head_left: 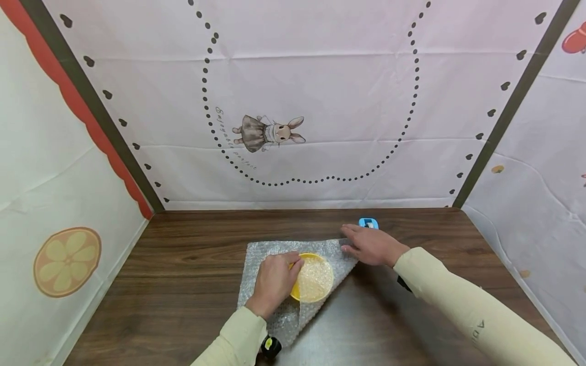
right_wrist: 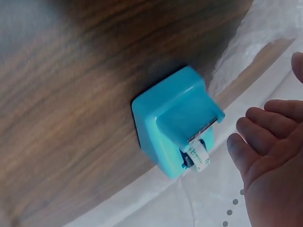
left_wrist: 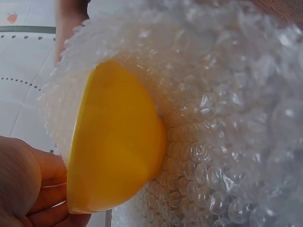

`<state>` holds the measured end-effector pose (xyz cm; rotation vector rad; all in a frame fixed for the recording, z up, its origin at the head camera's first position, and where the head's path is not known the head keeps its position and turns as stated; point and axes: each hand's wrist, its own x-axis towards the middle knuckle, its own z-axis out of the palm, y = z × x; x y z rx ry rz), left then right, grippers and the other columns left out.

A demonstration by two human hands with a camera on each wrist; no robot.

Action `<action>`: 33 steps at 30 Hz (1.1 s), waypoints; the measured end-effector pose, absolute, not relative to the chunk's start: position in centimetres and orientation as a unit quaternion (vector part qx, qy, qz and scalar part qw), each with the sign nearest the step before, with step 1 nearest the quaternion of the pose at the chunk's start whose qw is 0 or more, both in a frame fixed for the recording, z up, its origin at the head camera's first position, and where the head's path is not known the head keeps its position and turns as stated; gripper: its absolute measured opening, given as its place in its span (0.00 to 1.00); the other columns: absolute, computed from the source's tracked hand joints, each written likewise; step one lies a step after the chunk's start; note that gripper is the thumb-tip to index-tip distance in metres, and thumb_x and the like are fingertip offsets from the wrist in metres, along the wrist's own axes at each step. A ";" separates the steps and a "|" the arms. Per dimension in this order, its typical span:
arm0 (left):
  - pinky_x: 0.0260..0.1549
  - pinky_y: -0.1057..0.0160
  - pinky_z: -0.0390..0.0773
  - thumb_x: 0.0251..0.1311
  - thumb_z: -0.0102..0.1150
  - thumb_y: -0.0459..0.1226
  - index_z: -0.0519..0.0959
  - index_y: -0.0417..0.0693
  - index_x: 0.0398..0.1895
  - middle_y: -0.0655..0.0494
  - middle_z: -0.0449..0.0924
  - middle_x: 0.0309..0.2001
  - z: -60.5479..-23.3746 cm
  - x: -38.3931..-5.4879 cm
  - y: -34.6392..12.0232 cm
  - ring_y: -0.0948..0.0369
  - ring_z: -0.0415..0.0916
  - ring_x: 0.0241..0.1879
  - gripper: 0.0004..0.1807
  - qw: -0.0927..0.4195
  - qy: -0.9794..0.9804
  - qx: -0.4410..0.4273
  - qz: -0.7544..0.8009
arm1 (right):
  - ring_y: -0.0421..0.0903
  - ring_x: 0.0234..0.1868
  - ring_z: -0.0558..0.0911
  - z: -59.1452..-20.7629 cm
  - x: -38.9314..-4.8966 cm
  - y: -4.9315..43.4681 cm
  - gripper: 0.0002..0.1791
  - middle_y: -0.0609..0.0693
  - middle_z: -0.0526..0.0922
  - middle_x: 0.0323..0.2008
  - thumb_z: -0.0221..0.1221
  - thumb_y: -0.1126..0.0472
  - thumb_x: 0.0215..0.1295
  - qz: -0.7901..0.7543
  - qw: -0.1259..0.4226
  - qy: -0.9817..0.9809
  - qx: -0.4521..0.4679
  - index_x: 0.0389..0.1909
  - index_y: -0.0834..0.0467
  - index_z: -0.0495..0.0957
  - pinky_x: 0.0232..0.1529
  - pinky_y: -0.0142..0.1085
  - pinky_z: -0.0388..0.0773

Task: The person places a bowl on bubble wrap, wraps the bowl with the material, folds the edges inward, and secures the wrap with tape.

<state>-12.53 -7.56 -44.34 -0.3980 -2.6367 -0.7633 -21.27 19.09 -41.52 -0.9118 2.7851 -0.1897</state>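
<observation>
A yellow bowl (head_left: 295,292) rests on a sheet of bubble wrap (head_left: 256,256), part of which is folded over the bowl's right side. My left hand (head_left: 273,282) holds the bowl at its rim, fingers bent over the edge. In the left wrist view, the smooth side of the bowl (left_wrist: 113,142) stands against the bubbles. At the sheet's far right corner is my right hand (head_left: 373,246), fingers extended and holding nothing. Just beyond it sits a blue tape dispenser (head_left: 368,222); the right wrist view shows a strip of printed tape (right_wrist: 199,156) at its cutter.
The dark wood table (head_left: 192,269) ends at a white printed cloth wall (head_left: 320,101) behind. Further cloth walls rise on the left (head_left: 46,203) and right (head_left: 540,168). Wood surface lies on both sides of the bubble wrap.
</observation>
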 end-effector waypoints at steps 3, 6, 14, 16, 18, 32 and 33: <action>0.44 0.53 0.89 0.68 0.68 0.38 0.92 0.47 0.40 0.50 0.92 0.48 -44.5 -12.5 -7.4 0.52 0.90 0.49 0.07 0.177 -0.936 -0.135 -0.272 | 0.58 0.74 0.74 -41.7 -21.8 19.0 0.34 0.63 0.70 0.76 0.53 0.48 0.81 -0.027 0.092 0.944 -0.315 0.75 0.67 0.65 0.73 0.54 0.73; 0.45 0.53 0.89 0.68 0.68 0.39 0.92 0.47 0.40 0.50 0.92 0.48 -44.5 -12.6 -7.4 0.53 0.90 0.49 0.07 0.179 -0.937 -0.135 -0.269 | 0.56 0.69 0.79 -41.9 -22.3 18.7 0.29 0.62 0.78 0.70 0.56 0.51 0.79 0.021 0.075 0.941 -0.329 0.70 0.67 0.70 0.72 0.52 0.74; 0.47 0.53 0.89 0.68 0.68 0.39 0.92 0.46 0.40 0.50 0.91 0.49 -44.5 -12.6 -7.5 0.52 0.90 0.51 0.08 0.173 -0.939 -0.135 -0.265 | 0.52 0.51 0.89 -42.4 -23.0 18.5 0.19 0.59 0.89 0.48 0.60 0.55 0.76 0.095 0.066 0.930 -0.349 0.57 0.64 0.78 0.73 0.52 0.72; 0.47 0.53 0.89 0.68 0.67 0.39 0.92 0.46 0.41 0.50 0.91 0.49 -44.4 -12.6 -7.5 0.52 0.90 0.51 0.08 0.172 -0.940 -0.135 -0.263 | 0.52 0.47 0.90 -42.5 -23.1 18.4 0.17 0.57 0.90 0.44 0.61 0.55 0.75 0.102 0.066 0.928 -0.352 0.56 0.63 0.79 0.73 0.53 0.72; 0.47 0.53 0.89 0.68 0.67 0.39 0.92 0.46 0.40 0.50 0.91 0.49 -44.5 -12.6 -7.5 0.52 0.90 0.51 0.08 0.171 -0.941 -0.136 -0.260 | 0.52 0.46 0.90 -42.5 -23.2 18.3 0.17 0.56 0.90 0.41 0.62 0.56 0.75 0.099 0.069 0.928 -0.352 0.56 0.63 0.80 0.73 0.54 0.72; 0.44 0.54 0.89 0.68 0.67 0.39 0.92 0.46 0.39 0.50 0.91 0.49 -44.5 -12.6 -7.5 0.52 0.90 0.49 0.08 0.176 -0.940 -0.144 -0.255 | 0.55 0.54 0.88 -42.2 -23.1 18.1 0.20 0.58 0.89 0.51 0.59 0.75 0.64 -0.031 0.063 0.935 -0.347 0.56 0.63 0.83 0.58 0.50 0.84; 0.44 0.54 0.89 0.68 0.68 0.39 0.92 0.46 0.39 0.50 0.92 0.49 -44.5 -12.7 -7.5 0.52 0.90 0.49 0.08 0.177 -0.940 -0.144 -0.254 | 0.55 0.54 0.87 -42.1 -23.1 18.0 0.20 0.58 0.89 0.52 0.58 0.76 0.65 -0.040 0.070 0.936 -0.341 0.57 0.63 0.83 0.56 0.49 0.85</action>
